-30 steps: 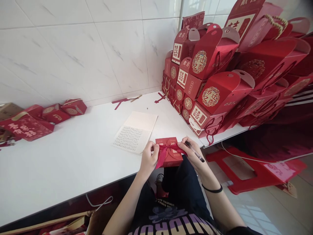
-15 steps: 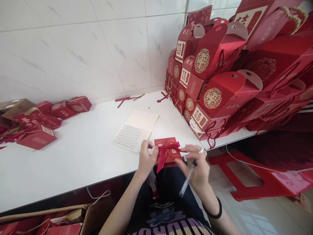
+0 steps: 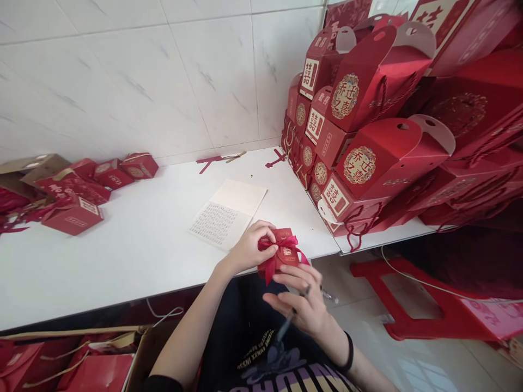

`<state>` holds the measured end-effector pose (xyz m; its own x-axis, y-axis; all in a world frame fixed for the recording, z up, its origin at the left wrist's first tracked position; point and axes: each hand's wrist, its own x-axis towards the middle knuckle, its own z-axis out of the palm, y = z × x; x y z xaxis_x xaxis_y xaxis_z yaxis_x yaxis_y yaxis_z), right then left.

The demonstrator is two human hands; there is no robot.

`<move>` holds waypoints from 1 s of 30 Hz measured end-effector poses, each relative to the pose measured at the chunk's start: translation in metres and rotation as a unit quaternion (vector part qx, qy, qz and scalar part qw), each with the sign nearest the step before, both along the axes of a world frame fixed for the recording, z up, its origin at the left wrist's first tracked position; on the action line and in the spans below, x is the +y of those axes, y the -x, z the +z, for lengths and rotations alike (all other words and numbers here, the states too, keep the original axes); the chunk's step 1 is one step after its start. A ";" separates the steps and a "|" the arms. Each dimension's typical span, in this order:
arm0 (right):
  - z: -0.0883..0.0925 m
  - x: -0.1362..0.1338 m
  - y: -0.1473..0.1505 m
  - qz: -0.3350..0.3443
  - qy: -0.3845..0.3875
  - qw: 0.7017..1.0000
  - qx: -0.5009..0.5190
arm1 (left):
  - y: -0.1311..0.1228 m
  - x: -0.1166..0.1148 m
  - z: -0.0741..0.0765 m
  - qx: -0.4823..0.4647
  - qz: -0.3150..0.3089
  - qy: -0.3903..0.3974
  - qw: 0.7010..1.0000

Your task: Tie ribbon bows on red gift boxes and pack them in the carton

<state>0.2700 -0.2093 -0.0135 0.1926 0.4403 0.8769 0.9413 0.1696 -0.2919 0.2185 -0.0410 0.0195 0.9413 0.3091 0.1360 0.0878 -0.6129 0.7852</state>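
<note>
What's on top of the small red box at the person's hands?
A dark pink ribbon bow lies across the small red box. The left hand covers part of both; what lies beneath it cannot be seen.

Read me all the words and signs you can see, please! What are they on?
"乔迁之喜": upper big box and lower big box.
"囍": white labels in the stack.
"歡喜": above the top white label.
Page: handwriting, too small to read.
Ribboned box: gold print, partly covered, unreadable.
Shirt: letters partly cut off or blurred, unclear.
Other print: too small, blurred or cut off.
</note>
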 end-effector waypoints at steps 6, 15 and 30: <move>-0.016 0.023 0.012 -0.055 0.023 0.998 0.026 | 0.005 -0.006 -0.012 -0.043 0.040 0.015 0.998; -0.007 -0.004 0.026 -0.051 -0.024 0.998 0.026 | 0.003 -0.001 -0.019 -0.078 0.032 0.025 0.996; -0.020 0.021 0.022 -0.095 -0.006 0.994 0.044 | -0.004 -0.002 -0.025 -0.092 0.033 0.053 0.994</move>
